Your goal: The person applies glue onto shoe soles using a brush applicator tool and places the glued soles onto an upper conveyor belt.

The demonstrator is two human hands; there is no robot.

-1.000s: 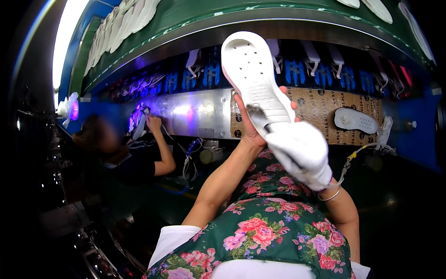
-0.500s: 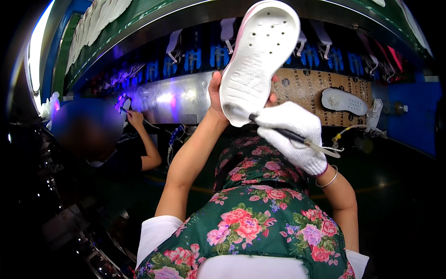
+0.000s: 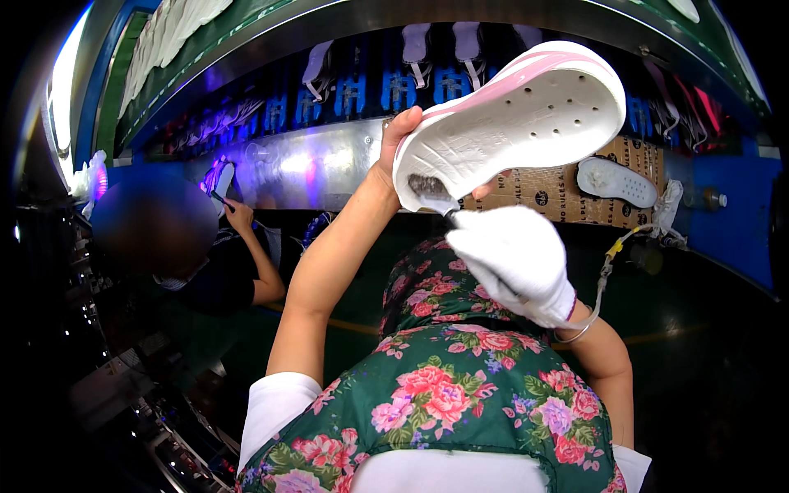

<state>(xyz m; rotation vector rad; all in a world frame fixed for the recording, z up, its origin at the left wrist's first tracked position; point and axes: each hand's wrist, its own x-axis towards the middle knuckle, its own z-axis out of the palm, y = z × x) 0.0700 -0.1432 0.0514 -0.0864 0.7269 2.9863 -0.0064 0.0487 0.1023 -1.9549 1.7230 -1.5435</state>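
A white shoe sole [image 3: 526,111] with a pink sidewall and small round holes is held up in front of me, tilted with its toe end toward the upper right. My bare left hand [image 3: 396,144] grips its heel end, the thumb on the near rim and other fingers mostly hidden beneath. In my right hand [image 3: 514,255], which wears a white knit glove, is a brush [image 3: 431,191] with dark bristles and a thin tube attached. Its bristles touch the inside of the heel. Glove fingers are closed around the handle, which they largely hide.
Behind lies a metal bench [image 3: 312,164], partly covered by printed cardboard [image 3: 538,201]. A grey-white insole-like piece [image 3: 618,182] rests there beside a crumpled plastic bag [image 3: 670,201]. Shoe uppers [image 3: 417,45] hang on blue holders beyond. At left, a co-worker's hand [image 3: 238,215] works on a shoe.
The sole has swung from nearly upright to slanting right, and its pink side now shows. My brush stays at the heel. The holders with uppers have shifted right.
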